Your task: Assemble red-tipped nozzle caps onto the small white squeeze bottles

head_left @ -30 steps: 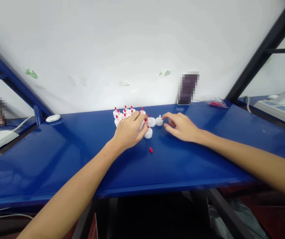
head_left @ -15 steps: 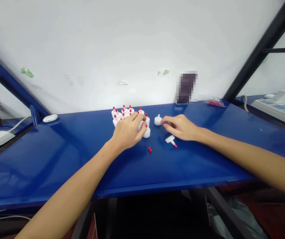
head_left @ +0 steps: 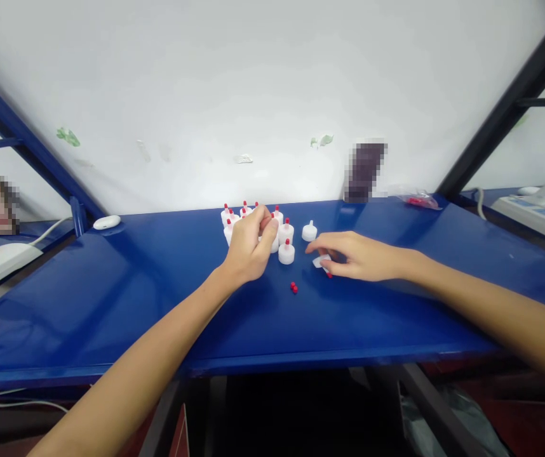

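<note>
My left hand [head_left: 249, 246] is over the near side of a cluster of white spout caps with red tips [head_left: 286, 252]. Its fingers are curled with the thumb close to the index finger, and whatever may be between them is hidden. My right hand [head_left: 356, 255] has its thumb and fingers around a tilted white spout cap [head_left: 321, 261], whose red tip shows under the thumb. Just beyond stands an upright white spout cap [head_left: 309, 231] without a red tip. Small red tips [head_left: 294, 287] lie loose nearer the front.
A blue table [head_left: 158, 304] runs along a white wall. At the back left is a white oval case [head_left: 107, 222]. A blurred-out phone-like object [head_left: 365, 171] leans on the wall, and a clear bag with red pieces [head_left: 418, 200] lies to its right. Power strips [head_left: 0, 270] sit beyond the side frames.
My right hand has moved from beside the upright cap toward the front, onto the lying cap, which has shifted slightly left. My left hand stays over the cluster, its fingers more curled. The view shifted slightly.
</note>
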A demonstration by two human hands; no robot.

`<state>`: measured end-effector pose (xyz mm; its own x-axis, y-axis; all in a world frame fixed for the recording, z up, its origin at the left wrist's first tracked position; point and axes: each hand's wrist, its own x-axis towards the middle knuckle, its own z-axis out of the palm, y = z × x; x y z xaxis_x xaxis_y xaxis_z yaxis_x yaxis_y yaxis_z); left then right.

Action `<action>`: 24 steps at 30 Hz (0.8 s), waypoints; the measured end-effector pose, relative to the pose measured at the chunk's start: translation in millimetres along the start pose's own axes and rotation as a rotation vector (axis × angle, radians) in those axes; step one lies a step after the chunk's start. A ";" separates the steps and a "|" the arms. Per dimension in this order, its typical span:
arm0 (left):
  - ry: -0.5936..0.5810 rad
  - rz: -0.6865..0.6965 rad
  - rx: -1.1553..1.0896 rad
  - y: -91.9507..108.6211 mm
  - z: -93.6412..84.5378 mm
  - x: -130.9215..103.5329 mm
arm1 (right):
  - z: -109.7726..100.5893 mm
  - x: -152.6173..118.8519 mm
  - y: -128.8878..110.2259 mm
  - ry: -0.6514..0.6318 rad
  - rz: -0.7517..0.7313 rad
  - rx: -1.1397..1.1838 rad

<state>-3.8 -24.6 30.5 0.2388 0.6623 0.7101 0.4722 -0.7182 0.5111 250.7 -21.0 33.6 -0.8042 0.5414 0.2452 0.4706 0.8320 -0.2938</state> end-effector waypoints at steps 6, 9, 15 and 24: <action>0.027 -0.008 -0.160 0.4 -2.3 -0.9 | 7.1 -0.1 2.7 0.155 -0.030 0.042; 0.056 0.013 -0.174 0.2 -2.9 -1.7 | 10.7 2.8 -0.7 0.266 0.001 0.078; 0.102 -0.018 -0.243 1.4 -4.1 0.5 | 18.9 12.6 5.7 0.530 0.056 0.116; 0.171 0.214 -0.015 -3.7 -4.7 1.4 | 15.4 31.3 -0.6 0.683 -0.065 0.173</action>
<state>-9.2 -22.0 31.9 0.1847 0.4503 0.8735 0.4133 -0.8420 0.3467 219.7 -6.4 27.2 -0.3941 0.4937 0.7752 0.3194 0.8645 -0.3882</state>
